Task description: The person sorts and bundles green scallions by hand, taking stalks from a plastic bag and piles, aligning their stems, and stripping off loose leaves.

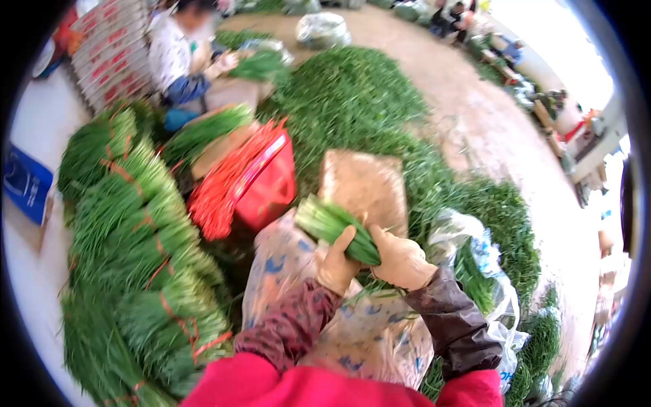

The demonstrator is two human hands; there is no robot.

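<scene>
A small bunch of green chives (329,220) with pale stem ends is held over my lap, its pale ends pointing up and left. Around its lower left side closes my left hand (337,266), in a cream glove. My right hand (405,261), gloved alike, grips the leafy end from the right. Under my forearms lies a patterned plastic apron (285,271). Just beyond the bunch sits a tape-wrapped box (363,183). Left of it, a red basket (271,186) carries many orange-red ties (227,183).
Tied chive bundles (152,251) are stacked along my left. A heap of loose chives (359,88) spreads ahead and right. A plastic bag (498,292) with greens lies by my right arm. Another person (180,54) sits at the upper left beside stacked crates (112,51).
</scene>
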